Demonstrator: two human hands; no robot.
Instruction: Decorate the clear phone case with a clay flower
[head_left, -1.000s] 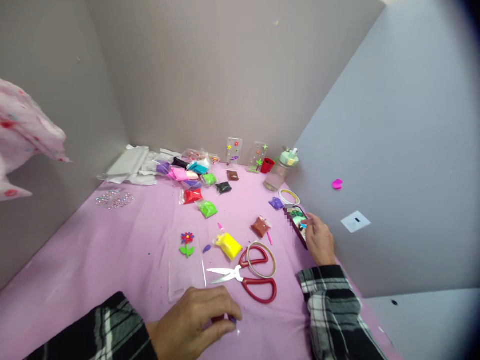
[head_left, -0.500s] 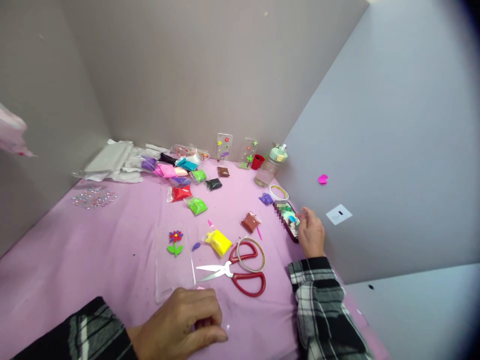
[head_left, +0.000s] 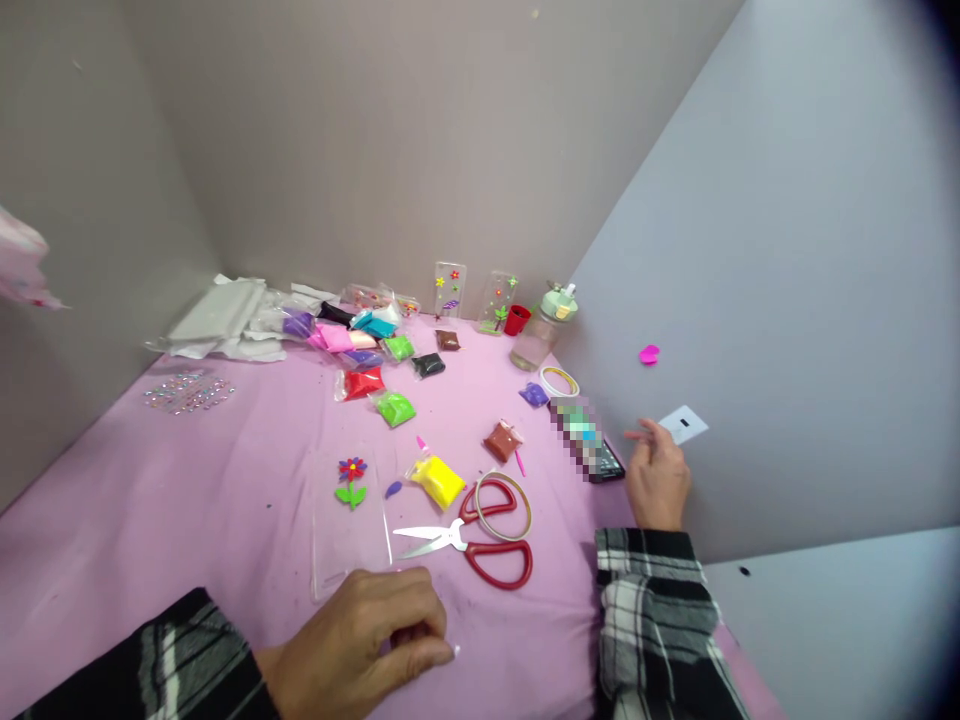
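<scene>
My left hand (head_left: 375, 635) rests on the cloth at the front, fingers curled toward the thumb. Their inside is hidden, so I cannot make out what they hold, if anything. Just beyond it lies a clear phone case (head_left: 349, 550) bearing a clay flower (head_left: 351, 482) with red and purple petals and green leaves. My right hand (head_left: 658, 482) is open and holds nothing, its index finger pointing left. It hovers right of a phone (head_left: 611, 462) with a lit, partly blurred screen, apart from it. Red-handled scissors (head_left: 499, 565) lie spread between the hands, with a tape ring (head_left: 527, 510) over one handle.
A yellow clay packet (head_left: 439, 483) and a brown one (head_left: 502, 440) lie mid-table. Further back are a green packet (head_left: 395, 408), a red one (head_left: 361, 383), a gem sticker sheet (head_left: 189, 393) and a bottle (head_left: 534, 345). Two decorated cases (head_left: 450, 290) lean against the wall.
My right hand has drawn away from the phone screen to the right, toward the wall. The screen picture has changed. My left hand has stayed nearly in place.
</scene>
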